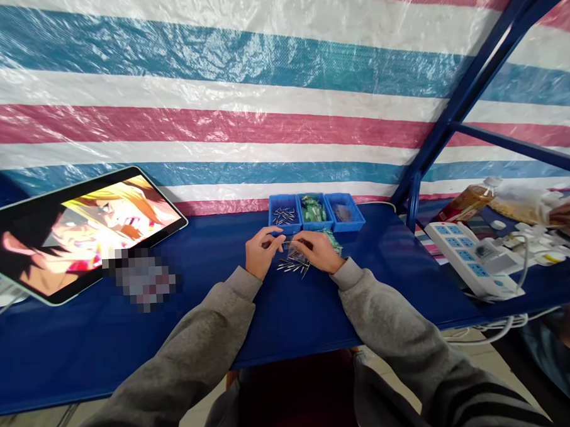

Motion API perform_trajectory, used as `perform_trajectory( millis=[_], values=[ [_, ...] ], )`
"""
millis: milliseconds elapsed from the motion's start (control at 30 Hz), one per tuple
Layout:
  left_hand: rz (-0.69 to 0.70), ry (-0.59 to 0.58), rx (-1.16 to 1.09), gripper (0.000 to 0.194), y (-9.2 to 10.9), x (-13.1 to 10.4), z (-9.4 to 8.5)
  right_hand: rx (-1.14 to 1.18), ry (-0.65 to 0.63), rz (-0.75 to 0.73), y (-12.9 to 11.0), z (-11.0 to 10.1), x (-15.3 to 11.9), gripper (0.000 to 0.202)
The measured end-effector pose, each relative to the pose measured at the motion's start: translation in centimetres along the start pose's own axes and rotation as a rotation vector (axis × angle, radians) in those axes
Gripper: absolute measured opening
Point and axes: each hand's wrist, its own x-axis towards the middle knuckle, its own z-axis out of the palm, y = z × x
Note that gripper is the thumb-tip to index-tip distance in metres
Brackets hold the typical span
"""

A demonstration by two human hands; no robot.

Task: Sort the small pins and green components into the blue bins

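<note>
Clear plastic bag (296,255) between the hands, over the table (290,326): light, limp handling expected.
Left hand (259,253): thumb and forefinger drawn together by the bag's upper edge; cannot tell whether they grip it. Slim metal pieces (287,265) lie loose on the table just below the bag; judged stiff, light, smooth enough to roll, best pinched mid-shaft. Bag film judged thin, slippery, easily creased; take it at the upper edge, fingertips only, as pointed pieces could pierce it. Right hand (319,250): fingers curled closed, appears to pinch the bag's upper right side.
</note>
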Motion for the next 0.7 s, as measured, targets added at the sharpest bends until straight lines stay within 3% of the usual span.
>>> perform_trajectory(
  millis=[267, 467, 567, 700],
  values=[
    [-0.148, -0.04, -0.271, 0.031, -0.51, 0.46, 0.42, -0.012, 0.066, 0.059, -0.06, -0.12, 0.03, 0.038],
    [-0.123, -0.081, -0.289, 0.034, -0.37, 0.42, 0.53, -0.07, 0.038, 0.077, 0.06, 0.02, 0.06, 0.039],
    [-0.104, -0.112, -0.236, 0.039, -0.22, 0.48, 0.25, -0.086, 0.075, 0.102, 0.12, 0.0, 0.08, 0.042],
    [0.01, -0.099, 0.029, 0.036, -0.22, 0.43, -0.22, -0.101, 0.159, 0.145, 0.13, -0.09, 0.11, 0.043]
  ],
)
